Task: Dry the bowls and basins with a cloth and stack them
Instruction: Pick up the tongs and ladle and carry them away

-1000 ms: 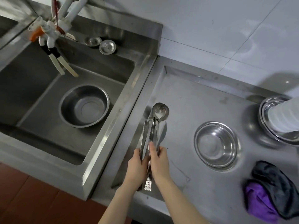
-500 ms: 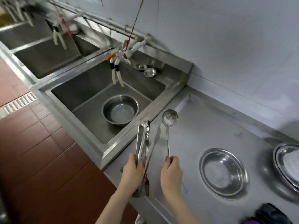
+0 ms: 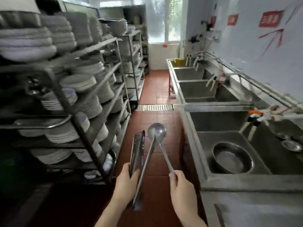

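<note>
Head view: a round, shiny steel basin (image 3: 232, 158), dark inside, sits upright in the nearest sink (image 3: 246, 179). The left hand (image 3: 126, 182) curls its fingers round flat tongs (image 3: 137, 149). The right hand (image 3: 182, 189) grips a ladle (image 3: 157, 131) by its handle. Both hands are over the red floor tiles (image 3: 157, 97), beside a plate rack (image 3: 79, 128).

Narrow kitchen aisle. Floor (image 3: 157, 89): red-brown tiles, w/ a metal drain grate (image 3: 155, 107) set across it mid-aisle. L side: tall metal racks (image 3: 78, 125), several tiers, packed w/ stacked plates (image 3: 70, 82), blurred. R side: row of steel sinks (image 3: 196, 90) along a white wall (image 3: 246, 46); pipe w/ taps (image 3: 246, 77) runs above the sinks' back edge. Red signs (image 3: 270, 18) on that wall, text unreadable. Far end: window (image 3: 164, 22), bright daylight coming thru, greenery outside.
</note>
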Action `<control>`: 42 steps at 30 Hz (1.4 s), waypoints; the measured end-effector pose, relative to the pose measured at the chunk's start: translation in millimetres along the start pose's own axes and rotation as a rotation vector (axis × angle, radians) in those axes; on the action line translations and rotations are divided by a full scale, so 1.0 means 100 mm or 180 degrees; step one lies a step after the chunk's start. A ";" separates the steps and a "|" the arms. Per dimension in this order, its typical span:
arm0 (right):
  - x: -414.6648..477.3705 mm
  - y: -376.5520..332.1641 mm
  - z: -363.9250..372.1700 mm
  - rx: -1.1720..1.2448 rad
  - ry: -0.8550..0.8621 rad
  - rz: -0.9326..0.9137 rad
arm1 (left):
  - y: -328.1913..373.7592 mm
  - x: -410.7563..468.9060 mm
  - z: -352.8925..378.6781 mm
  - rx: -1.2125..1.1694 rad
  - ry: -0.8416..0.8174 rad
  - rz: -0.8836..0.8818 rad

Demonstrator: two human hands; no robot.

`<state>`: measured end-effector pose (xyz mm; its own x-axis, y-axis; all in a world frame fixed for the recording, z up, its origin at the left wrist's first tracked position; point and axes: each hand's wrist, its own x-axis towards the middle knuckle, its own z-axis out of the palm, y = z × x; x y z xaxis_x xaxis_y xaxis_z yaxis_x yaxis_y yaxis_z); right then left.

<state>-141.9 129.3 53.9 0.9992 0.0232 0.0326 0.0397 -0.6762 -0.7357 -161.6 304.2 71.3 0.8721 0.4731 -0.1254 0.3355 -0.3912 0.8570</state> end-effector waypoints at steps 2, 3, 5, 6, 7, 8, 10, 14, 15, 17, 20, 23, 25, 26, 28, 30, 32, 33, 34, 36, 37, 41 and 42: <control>0.00 -0.44 0.31 0.0003 -0.0172 -0.0312 | -0.19 0.05 -0.53 -0.0092 0.0408 -0.0214; -0.01 -0.67 0.48 0.0026 -0.0277 -0.0464 | -0.28 0.07 -0.80 -0.0149 0.0603 -0.0310; -0.04 -1.14 0.79 0.0140 -0.0518 -0.0818 | -0.46 0.09 -1.32 -0.0266 0.0914 -0.0527; -0.05 -1.36 0.96 0.0171 -0.0609 -0.0964 | -0.56 0.10 -1.57 -0.0353 0.1038 -0.0652; -0.08 -1.58 1.13 0.0213 -0.0685 -0.1098 | -0.67 0.10 -1.82 -0.0416 0.1146 -0.0755; -0.08 -1.83 1.29 0.0256 -0.0736 -0.1191 | -0.76 0.13 -2.06 -0.0445 0.1251 -0.0823; -0.12 -2.23 1.56 0.0232 -0.0713 -0.1304 | -0.91 0.19 -2.46 -0.0449 0.1403 -0.0955; -0.10 -3.04 2.41 -0.0011 -0.0463 -0.1907 | -1.22 0.43 -3.39 -0.0572 0.1848 -0.0991; -0.08 -3.22 2.60 -0.0002 -0.0540 -0.1920 | -1.29 0.52 -3.59 -0.0559 0.1908 -0.0991; -0.06 -3.55 2.88 0.0055 -0.0623 -0.1895 | -1.39 0.71 -3.94 -0.0540 0.1972 -0.1003; -0.03 -4.00 3.08 0.0186 -0.0816 -0.1783 | -1.48 1.02 -4.36 -0.0671 0.1994 -0.0985; 0.14 -4.31 3.40 0.0329 -0.1079 -0.1524 | -1.58 1.39 -4.64 -0.0834 0.1962 -0.0964; 0.34 -4.48 3.61 0.0338 -0.1113 -0.1496 | -1.62 1.67 -4.78 -0.0922 0.1961 -0.0911; 0.44 -4.58 3.70 0.0261 -0.1158 -0.1537 | -1.64 1.82 -4.85 -0.0954 0.1963 -0.0859; 0.67 -4.78 3.91 0.0113 -0.1267 -0.1619 | -1.67 2.14 -4.99 -0.0979 0.1954 -0.0748; 0.91 -4.98 4.14 -0.0060 -0.1243 -0.1674 | -1.71 2.47 -5.17 -0.1002 0.1924 -0.0689; 1.11 -5.19 4.39 -0.0052 -0.1170 -0.1663 | -1.75 2.82 -5.35 -0.1007 0.1907 -0.0677; 1.20 -5.30 4.50 -0.0037 -0.1195 -0.1630 | -1.77 2.99 -5.45 -0.1018 0.1918 -0.0669; 1.30 -5.41 4.62 -0.0017 -0.1257 -0.1577 | -1.78 3.16 -5.55 -0.1033 0.1938 -0.0679; 1.51 -5.64 4.87 0.0087 -0.1357 -0.1470 | -1.80 3.52 -5.76 -0.1076 0.1983 -0.0719; 1.63 -5.75 5.01 0.0128 -0.1356 -0.1438 | -1.81 3.69 -5.87 -0.1121 0.1979 -0.0782; 2.03 -6.18 5.48 0.0008 -0.1359 -0.1356 | -1.87 4.30 -6.24 -0.1046 0.1946 -0.0894; 2.12 -6.27 5.59 -0.0055 -0.1364 -0.1346 | -1.89 4.45 -6.33 -0.1003 0.1952 -0.0894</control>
<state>47.5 970.0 143.9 0.8099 0.5850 0.0419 0.4377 -0.5554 -0.7071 -62.8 1088.5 170.0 0.3823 0.9136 -0.1384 0.3179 0.0106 0.9481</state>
